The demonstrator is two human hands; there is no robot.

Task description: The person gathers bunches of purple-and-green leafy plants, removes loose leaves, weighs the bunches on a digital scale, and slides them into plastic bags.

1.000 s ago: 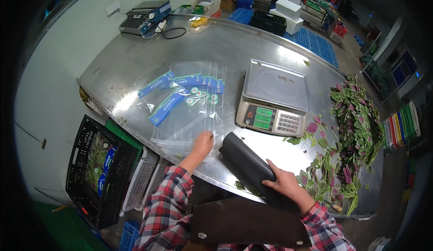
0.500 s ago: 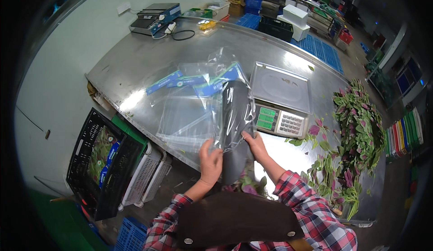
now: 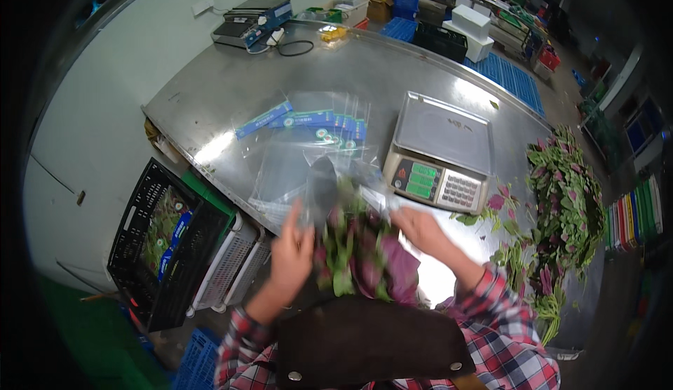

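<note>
A bunch of green and purple leafy greens (image 3: 357,250) lies between my hands at the table's near edge. Above the leaves is a blurred dark grey sheet (image 3: 322,186), with crumpled clear plastic bag (image 3: 375,195) around it. My left hand (image 3: 291,253) is raised at the left of the leaves, its fingers smeared by motion. On the other side, my right hand (image 3: 424,232) has its fingers bent in at the bag's edge. Flat clear bags with blue headers (image 3: 315,118) are spread on the table just beyond.
A scale (image 3: 442,144) with a metal pan stands right of the bags. Loose greens (image 3: 564,186) are heaped along the right edge. At left, a black crate (image 3: 158,243) holds bagged greens. Another device with cables (image 3: 252,22) sits at the back left of the metal table (image 3: 350,60).
The dark sheet and clear bag, upright between my hands before, are now lower and crumpled. The leafy bunch has come into fuller view, and my hands have moved apart.
</note>
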